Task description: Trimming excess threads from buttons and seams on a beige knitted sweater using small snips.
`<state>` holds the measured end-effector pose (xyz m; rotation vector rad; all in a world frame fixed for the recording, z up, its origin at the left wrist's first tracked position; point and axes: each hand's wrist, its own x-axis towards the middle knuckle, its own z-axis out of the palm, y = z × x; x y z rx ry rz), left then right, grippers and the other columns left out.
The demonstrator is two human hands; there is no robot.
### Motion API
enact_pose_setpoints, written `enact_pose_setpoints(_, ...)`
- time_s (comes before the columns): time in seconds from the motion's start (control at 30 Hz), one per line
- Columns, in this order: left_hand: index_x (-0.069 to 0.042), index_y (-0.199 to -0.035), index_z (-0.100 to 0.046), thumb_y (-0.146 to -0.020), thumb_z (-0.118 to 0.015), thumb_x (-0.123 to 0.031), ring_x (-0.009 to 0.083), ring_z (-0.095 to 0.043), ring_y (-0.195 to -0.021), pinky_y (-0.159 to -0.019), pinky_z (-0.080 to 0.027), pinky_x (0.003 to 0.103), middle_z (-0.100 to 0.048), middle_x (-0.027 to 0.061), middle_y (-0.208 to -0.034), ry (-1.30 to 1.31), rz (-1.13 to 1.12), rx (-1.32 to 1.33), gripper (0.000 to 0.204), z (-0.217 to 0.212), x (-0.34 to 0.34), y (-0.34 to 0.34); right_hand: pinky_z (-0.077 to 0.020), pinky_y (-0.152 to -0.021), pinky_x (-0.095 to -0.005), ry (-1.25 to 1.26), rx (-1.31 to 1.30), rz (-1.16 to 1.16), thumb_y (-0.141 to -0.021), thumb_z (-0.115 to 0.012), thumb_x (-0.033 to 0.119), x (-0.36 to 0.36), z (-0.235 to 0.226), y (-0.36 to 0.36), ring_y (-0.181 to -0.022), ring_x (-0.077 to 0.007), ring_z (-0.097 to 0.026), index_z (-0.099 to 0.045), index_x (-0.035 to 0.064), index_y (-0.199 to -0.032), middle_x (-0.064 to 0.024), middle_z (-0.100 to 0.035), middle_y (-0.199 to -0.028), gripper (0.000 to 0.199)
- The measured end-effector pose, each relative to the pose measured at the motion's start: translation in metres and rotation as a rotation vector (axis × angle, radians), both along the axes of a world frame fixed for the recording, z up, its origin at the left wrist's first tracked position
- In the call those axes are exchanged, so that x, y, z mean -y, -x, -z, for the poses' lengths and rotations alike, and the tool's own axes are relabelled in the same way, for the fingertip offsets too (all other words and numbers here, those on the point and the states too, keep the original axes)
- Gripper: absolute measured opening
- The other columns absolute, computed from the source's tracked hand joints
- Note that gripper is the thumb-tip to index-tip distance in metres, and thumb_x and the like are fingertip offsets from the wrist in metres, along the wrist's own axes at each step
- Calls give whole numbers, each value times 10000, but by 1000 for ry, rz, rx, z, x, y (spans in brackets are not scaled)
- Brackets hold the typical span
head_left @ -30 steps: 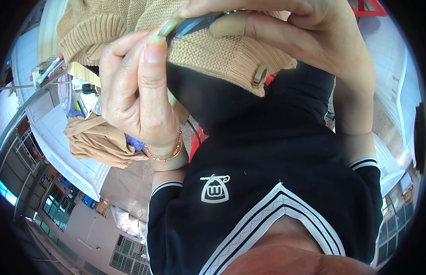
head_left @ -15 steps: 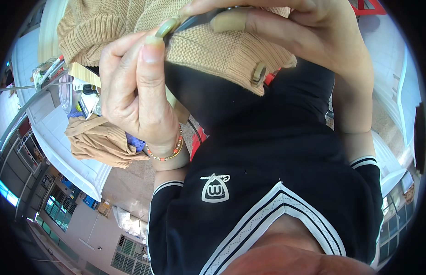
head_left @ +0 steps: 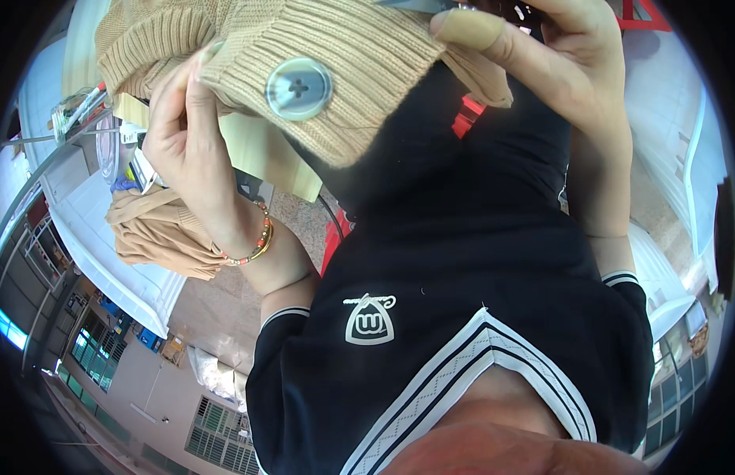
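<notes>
Beyond the person's black shirt [head_left: 454, 245], a tan ribbed-knit cardigan [head_left: 367, 79] hangs across the upper view. The right hand [head_left: 561, 75] has its grip closed on a grey-bladed tool [head_left: 411, 5], partly cropped; the left hand [head_left: 185, 119] has its grip pinching the cardigan's edge. Between them, a four-hole button [head_left: 299, 88] sits on the ribbing.

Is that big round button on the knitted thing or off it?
On: the button lies against the tan ribbed knit. How tightly it's fastened, I cannot tell.
</notes>
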<state>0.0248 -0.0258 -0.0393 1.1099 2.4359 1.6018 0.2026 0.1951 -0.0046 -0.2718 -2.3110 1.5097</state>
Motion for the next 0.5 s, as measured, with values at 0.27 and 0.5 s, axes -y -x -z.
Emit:
enact_pose_setpoints(0.27, 119, -1039, -627, -865, -575, 133, 207, -663, -899, -810, -536, 248, -660, 178, -978, -219, -17, -462, 182, -41, -24, -34, -431, -633, -221, -12, -26, -36, -755, -786, 44, -9, 1, 3, -735, -97, -558, -703, 30, -1114, -30, -654, -825, 369)
enact_pose_setpoints(0.5, 8, -988, -737, -659, -804, 22, 151, -592, -835, -726, -439, 222, -656, 110, -898, 221, 234, -410, 336, -46, -34, -40, -410, -608, -226, -179, -224, -33, -751, -777, 30, -20, 15, 11, -714, -108, -547, -702, 18, -1106, -36, -634, -813, 363)
